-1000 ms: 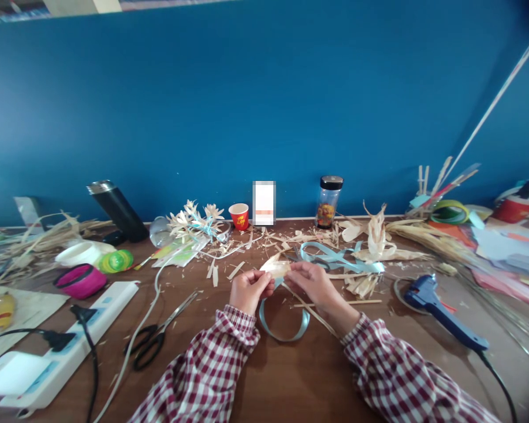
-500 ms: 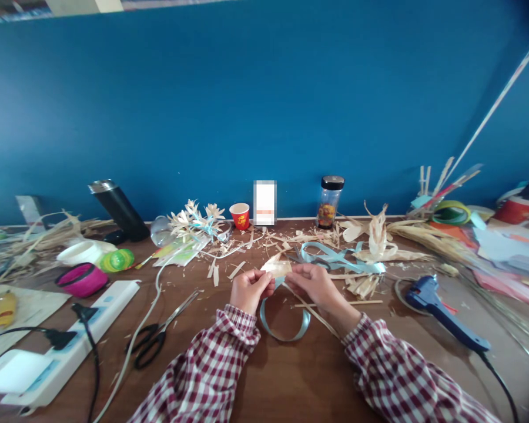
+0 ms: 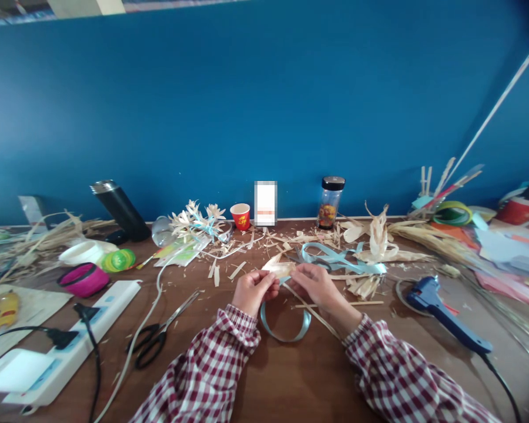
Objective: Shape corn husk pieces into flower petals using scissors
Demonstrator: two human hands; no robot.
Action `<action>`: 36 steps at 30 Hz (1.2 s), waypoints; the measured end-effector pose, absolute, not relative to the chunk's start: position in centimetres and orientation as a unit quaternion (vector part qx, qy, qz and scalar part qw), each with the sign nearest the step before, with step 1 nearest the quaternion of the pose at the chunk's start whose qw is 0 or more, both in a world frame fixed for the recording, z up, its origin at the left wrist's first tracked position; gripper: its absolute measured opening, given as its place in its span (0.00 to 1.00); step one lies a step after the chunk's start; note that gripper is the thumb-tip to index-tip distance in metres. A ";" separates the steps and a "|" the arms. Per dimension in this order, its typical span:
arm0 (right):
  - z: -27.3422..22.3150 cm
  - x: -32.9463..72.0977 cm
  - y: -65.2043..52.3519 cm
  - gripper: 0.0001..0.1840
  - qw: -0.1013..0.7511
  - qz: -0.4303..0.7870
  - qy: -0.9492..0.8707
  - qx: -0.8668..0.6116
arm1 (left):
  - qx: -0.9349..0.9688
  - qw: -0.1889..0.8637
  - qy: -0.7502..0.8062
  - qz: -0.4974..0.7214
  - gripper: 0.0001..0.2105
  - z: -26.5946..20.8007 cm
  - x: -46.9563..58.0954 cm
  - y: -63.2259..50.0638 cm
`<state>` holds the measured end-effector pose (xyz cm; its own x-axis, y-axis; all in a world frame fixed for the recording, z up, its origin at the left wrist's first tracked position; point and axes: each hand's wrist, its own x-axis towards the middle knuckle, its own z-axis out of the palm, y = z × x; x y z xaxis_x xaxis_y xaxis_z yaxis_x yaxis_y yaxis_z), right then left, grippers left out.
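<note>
Pale husk piece (image 3: 281,269) is held above the surface (image 3: 286,388), short of its back edge, pinched between thumb and fingers of the left hand (image 3: 256,289) and of the right hand (image 3: 321,289). Blue ribbon (image 3: 307,322) loops just nearer the person; whether fingers also grip it is hard to tell.

Maroon-white checked sleeves (image 3: 203,367), gathered cuffs (image 3: 238,319)
</note>
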<state>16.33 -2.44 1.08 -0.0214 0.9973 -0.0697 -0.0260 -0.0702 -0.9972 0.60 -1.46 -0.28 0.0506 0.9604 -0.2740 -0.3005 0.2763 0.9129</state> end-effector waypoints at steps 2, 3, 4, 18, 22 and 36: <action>1.1 16.4 -2.5 0.19 0.483 0.516 -0.493 -0.508 | 0.338 0.647 0.478 0.488 0.06 -0.1 0.6 -1.6; 1.1 16.3 -2.5 0.19 0.482 0.511 -0.498 -0.509 | 0.341 0.649 0.478 0.483 0.06 0.0 0.6 -1.6; 1.1 16.3 -2.5 0.19 0.481 0.508 -0.502 -0.509 | 0.348 0.650 0.477 0.479 0.06 0.0 0.7 -1.7; 0.7 16.2 -2.4 0.19 0.496 0.521 -0.470 -0.511 | 0.360 0.648 0.485 0.464 0.15 0.4 0.4 -1.5; 0.7 16.2 -2.4 0.19 0.498 0.512 -0.473 -0.516 | 0.365 0.644 0.496 0.453 0.09 0.1 0.6 -1.6; 0.6 16.1 -2.3 0.20 0.510 0.512 -0.460 -0.516 | 0.377 0.634 0.523 0.427 0.09 -0.2 0.6 -1.5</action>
